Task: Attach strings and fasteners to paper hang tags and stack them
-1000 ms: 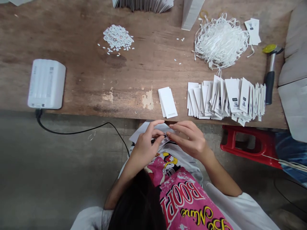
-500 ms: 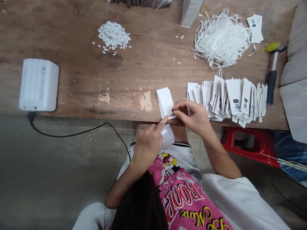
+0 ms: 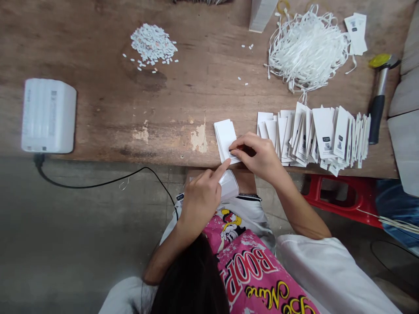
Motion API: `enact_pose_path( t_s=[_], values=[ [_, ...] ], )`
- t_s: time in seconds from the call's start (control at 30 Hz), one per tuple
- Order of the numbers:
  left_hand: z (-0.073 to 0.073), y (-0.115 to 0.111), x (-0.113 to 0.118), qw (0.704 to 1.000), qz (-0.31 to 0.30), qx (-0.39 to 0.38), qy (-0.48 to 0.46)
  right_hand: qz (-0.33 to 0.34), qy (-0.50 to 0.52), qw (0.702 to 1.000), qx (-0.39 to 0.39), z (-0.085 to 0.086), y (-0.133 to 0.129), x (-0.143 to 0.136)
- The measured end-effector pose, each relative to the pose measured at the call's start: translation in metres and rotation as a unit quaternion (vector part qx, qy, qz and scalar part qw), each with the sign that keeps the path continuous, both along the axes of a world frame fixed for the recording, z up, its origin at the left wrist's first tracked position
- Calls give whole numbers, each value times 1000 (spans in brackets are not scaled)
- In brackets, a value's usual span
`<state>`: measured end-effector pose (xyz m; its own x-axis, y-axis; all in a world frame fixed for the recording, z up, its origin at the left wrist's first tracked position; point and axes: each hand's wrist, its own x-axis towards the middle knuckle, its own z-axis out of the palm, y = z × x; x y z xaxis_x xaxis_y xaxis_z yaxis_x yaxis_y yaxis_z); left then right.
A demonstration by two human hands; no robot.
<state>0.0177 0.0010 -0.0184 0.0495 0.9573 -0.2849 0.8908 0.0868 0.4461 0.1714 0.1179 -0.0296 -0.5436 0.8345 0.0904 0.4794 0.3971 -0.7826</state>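
Observation:
A small stack of white cards [image 3: 224,133] lies slightly fanned at the table's front edge. Over its lower part, my right hand [image 3: 260,156] pinches a small black label [image 3: 231,151] between thumb and fingertips, at the top card's surface. My left hand [image 3: 203,195] has its index finger stretched to the stack's bottom edge. Its other fingers curl round a glossy white strip [image 3: 229,185], which shows on both sides of the hand. Those fingers' undersides are hidden. To the right of the stack stands a long row of white printed tags [image 3: 322,131], some with black labels.
A heap of white strings [image 3: 309,54] and a hammer [image 3: 379,93] lie at the right. Tiny white pieces [image 3: 153,43] are piled at the back left. A white device [image 3: 49,115] with a black cable [image 3: 98,186] sits far left; a red stool [image 3: 340,196] is below the table.
My right hand has moved slightly left, bringing the black label further over the top card. My left hand stays in place. The view has shifted a little.

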Motion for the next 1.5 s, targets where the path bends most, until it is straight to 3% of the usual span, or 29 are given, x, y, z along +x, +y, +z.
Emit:
enact_pose_path(
  t_s=[0.3, 0.5, 0.7, 0.87, 1.03, 1.13, 1.23, 1.33, 1.4, 1.43, 1.5],
  values=[
    [0, 2, 5, 1000, -6, -7, 15, 52, -22, 997, 57, 2, 4, 0],
    [0, 1, 6, 999, 2, -19, 28, 61, -94, 987, 113, 6, -2, 1],
    [-2, 3, 5, 999, 7, -18, 29, 37, -155, 966, 204, 15, -14, 7],
    [-1, 0, 3, 1000, 9, 6, -22, 120, -176, 941, 265, 7, -25, 18],
    [2, -13, 0, 994, 65, 47, -79, 124, -186, 912, 344, 3, -30, 20],
    [4, -17, -1, 992, 83, 50, -86, 62, -145, 906, 393, 11, -30, 21],
    [6, -16, -3, 991, 78, 36, -101, -85, -74, 888, 447, 24, -26, 35],
    [8, -16, -6, 991, 58, 19, -121, -211, -40, 826, 521, 36, -18, 67],
    [8, -16, -9, 990, 57, 8, -128, -251, -27, 784, 567, 42, -13, 92],
    [8, -17, -10, 990, 60, 3, -129, -263, -16, 776, 573, 43, -12, 102],
    [6, -18, -12, 990, 68, 1, -127, -288, 8, 790, 541, 43, -14, 114]
  ],
)
